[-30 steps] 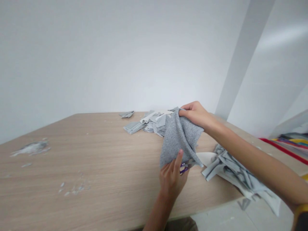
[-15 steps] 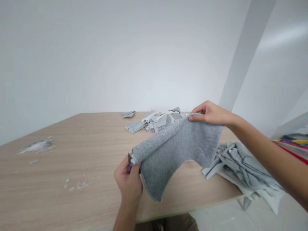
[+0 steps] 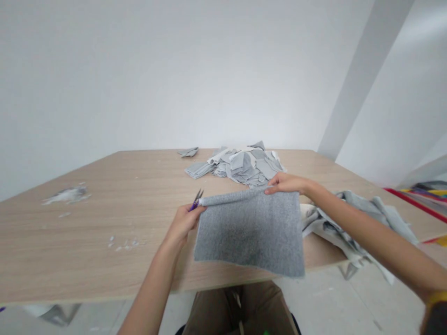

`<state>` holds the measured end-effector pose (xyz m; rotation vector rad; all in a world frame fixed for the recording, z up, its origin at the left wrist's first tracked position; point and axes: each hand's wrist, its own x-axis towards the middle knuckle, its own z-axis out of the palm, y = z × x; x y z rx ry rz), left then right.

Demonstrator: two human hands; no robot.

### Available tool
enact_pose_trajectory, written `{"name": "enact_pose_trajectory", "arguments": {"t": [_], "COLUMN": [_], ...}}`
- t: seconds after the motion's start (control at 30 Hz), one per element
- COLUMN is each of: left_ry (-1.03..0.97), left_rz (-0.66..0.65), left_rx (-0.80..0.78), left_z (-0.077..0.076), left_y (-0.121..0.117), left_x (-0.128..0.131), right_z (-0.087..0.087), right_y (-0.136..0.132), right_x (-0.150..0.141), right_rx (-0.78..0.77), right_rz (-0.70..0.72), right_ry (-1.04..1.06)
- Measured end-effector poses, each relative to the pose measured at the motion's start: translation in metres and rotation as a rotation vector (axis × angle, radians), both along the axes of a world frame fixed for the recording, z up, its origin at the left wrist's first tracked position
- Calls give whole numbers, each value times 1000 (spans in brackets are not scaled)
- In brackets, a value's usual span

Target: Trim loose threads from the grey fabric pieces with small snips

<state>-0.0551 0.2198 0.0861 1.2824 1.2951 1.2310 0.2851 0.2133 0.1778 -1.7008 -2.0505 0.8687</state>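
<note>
A piece of grey knit fabric hangs between my hands over the table's front edge, its upper edge folded or rolled over. My left hand is closed on the fabric's upper left corner and also holds small purple-handled thread snips, blades pointing up and away. My right hand pinches the upper edge of the fabric toward its right end. The fabric's lower edge hangs loose and slightly uneven.
On the wooden table, a heap of grey and white fabric pieces lies at the back. Another fabric pile overhangs the right front edge. White scraps and small clippings lie left. Colourful material is at far right.
The fabric has swung from slanted and curved to nearly level and flat. My right hand has come lower and my left hand higher. The snips' blades now show clearly. The view has shifted.
</note>
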Motion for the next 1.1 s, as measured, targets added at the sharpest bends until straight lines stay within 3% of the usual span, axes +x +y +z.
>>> {"name": "enact_pose_trajectory", "arguments": {"t": [0.1, 0.23, 0.43, 0.6, 0.73, 0.87, 1.0, 1.1], "left_ry": [80, 115, 152, 170, 127, 73, 16, 15], "left_rz": [-3, 19, -10, 44, 123, 137, 142, 157], "left_rx": [-94, -129, -83, -45, -87, -89, -83, -93], "left_z": [-36, -62, -74, -88, -101, -112, -119, -124], "left_y": [10, -11, -61, -87, -101, -109, -113, -114], "left_x": [2, -15, -36, -28, -33, -43, -51, -53], "right_z": [-59, -102, -141, -178, -193, -193, -197, -209], "right_y": [26, 29, -33, -89, -105, -89, -65, -57], "right_x": [-9, -7, -6, -50, -106, -155, -183, -190], "right_rx": [60, 234, 389, 417, 431, 409, 412, 450], "right_rz": [-71, -174, -136, -80, -99, 6, 143, 161], "right_ry": [-45, -76, 13, 265, 336, 173, 21, 4]}}
